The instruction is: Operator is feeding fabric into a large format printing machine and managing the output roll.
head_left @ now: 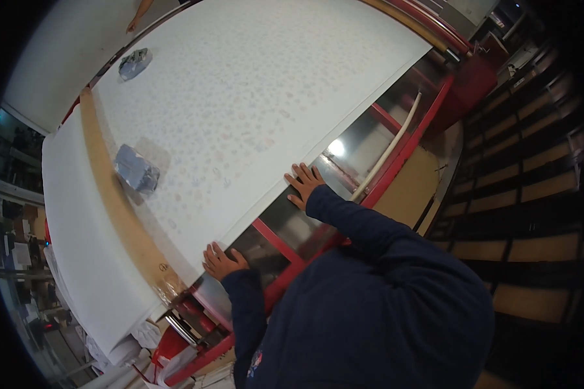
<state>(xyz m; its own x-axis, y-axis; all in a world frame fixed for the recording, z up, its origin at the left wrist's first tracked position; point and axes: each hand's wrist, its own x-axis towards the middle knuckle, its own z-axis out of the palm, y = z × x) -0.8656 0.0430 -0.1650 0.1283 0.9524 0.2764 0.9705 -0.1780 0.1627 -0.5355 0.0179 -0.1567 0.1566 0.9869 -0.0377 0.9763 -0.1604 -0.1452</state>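
A wide sheet of white fabric (253,97) with a faint pastel speckled print lies spread over a long table. My left hand (222,260) rests flat on its near edge, fingers spread, close to a brown cardboard roll core (113,194). Further right along the same edge, my right hand (305,184) presses palm-down on the fabric. Neither hand holds anything. Both arms wear dark navy sleeves.
Two blue-grey wrapped weights (136,170) (134,63) sit on the fabric. The table has a red metal frame (409,146) with shiny panels and a white tube (390,149). Another person's hand (135,23) shows at the far edge. White rolled fabric (78,246) lies left; slatted flooring right.
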